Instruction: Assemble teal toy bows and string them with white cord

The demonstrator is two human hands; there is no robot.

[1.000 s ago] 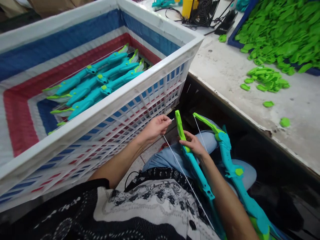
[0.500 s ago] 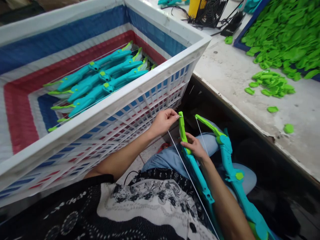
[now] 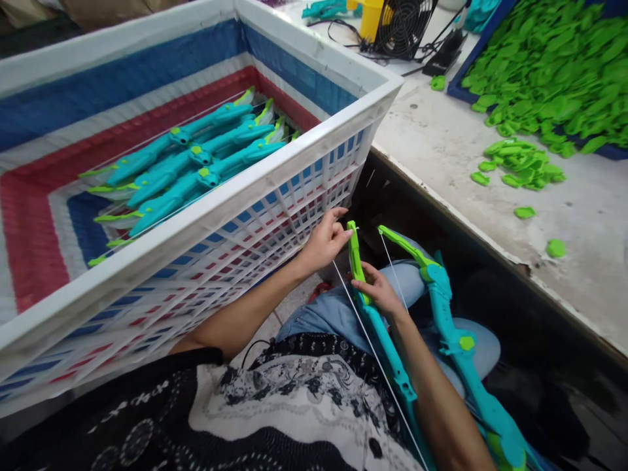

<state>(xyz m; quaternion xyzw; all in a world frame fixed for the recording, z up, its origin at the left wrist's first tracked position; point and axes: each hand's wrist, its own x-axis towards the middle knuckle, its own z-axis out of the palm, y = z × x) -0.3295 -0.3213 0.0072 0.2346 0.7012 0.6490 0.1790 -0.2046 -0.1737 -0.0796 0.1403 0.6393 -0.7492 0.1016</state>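
My right hand (image 3: 379,292) is wrapped around the green limb of a teal toy bow (image 3: 385,343), which slants down across my lap. My left hand (image 3: 324,241) is closed beside the bow's green tip, thumb close to it. A white bowstring (image 3: 375,356) runs from under my left hand down along the bow, and a short bit of string pokes out at the tip. What the left fingertips pinch is partly hidden. To the right, a second teal toy bow (image 3: 454,327) with a green tip and its own white string rests against my legs.
A white plastic crate (image 3: 275,173) lined with striped cloth stands at left, holding several teal bows (image 3: 196,157). On the worktable (image 3: 422,131) lie a pile of green plastic parts (image 3: 524,163), a blue bin (image 3: 461,82) heaped with more, and a black fan (image 3: 405,26).
My left fingers have shifted slightly at the bow's tip, the index finger now raised. A short bit of string now shows on the tip's right side. The view has moved slightly.
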